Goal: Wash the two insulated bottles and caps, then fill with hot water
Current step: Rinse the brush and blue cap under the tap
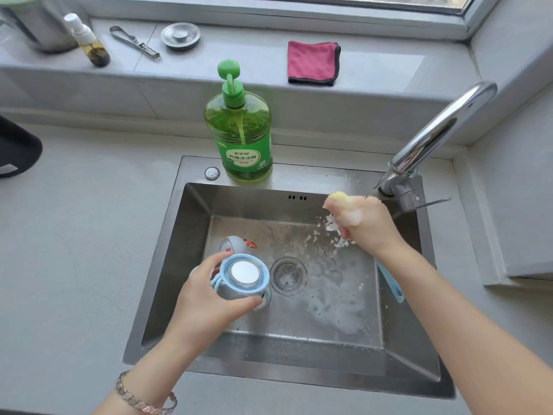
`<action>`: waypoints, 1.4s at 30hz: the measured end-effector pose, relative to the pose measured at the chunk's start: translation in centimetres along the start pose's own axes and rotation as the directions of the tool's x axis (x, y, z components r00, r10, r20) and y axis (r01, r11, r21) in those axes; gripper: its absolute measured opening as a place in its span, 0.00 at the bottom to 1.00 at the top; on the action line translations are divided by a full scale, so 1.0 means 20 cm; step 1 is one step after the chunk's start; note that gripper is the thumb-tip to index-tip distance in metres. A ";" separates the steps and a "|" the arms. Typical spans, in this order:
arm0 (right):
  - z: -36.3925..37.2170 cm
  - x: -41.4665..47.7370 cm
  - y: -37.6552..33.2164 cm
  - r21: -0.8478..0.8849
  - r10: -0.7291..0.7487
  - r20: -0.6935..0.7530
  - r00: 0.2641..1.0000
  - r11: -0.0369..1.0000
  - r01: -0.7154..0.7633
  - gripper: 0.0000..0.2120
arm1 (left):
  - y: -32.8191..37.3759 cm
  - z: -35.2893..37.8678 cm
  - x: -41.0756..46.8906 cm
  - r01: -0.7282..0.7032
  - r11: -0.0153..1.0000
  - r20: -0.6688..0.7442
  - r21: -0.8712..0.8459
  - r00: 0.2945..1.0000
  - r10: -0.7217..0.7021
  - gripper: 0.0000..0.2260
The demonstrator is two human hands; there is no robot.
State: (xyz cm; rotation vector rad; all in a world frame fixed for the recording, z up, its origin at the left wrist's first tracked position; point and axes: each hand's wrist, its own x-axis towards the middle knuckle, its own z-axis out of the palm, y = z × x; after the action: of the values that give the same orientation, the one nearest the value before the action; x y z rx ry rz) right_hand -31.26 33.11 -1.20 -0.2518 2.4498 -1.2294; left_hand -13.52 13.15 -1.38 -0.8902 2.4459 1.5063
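My left hand (206, 298) grips a light blue insulated bottle (244, 278) held upside down over the steel sink (167, 265), its silver base facing up. Behind it, a blue-grey cap (235, 243) with a red clasp lies on the sink floor. My right hand (363, 224) squeezes a soapy yellow sponge (339, 197) near the tap's base; foam drips from it into the basin. A second bottle is not visible.
A green dish-soap pump bottle (239, 136) stands on the sink's back rim. The chrome faucet (434, 136) arcs in from the right. A blue brush handle (392, 284) leans on the right sink wall. Foam surrounds the drain (288, 275). A pink cloth (312, 62), drain stopper (180, 35) and spray bottle (89, 43) sit on the sill.
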 end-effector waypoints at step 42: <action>-0.52 -0.57 0.04 0.065 0.318 -0.129 0.939 0.948 -0.312 0.06 | 0.66 -0.03 -0.01 -0.554 0.830 0.236 0.056 0.816 0.528 0.33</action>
State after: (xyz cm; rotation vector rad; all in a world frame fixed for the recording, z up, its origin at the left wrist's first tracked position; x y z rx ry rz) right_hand -25.17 44.92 6.75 0.2389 2.4512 -1.1884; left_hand -20.35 17.02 9.21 0.0217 2.7184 1.4711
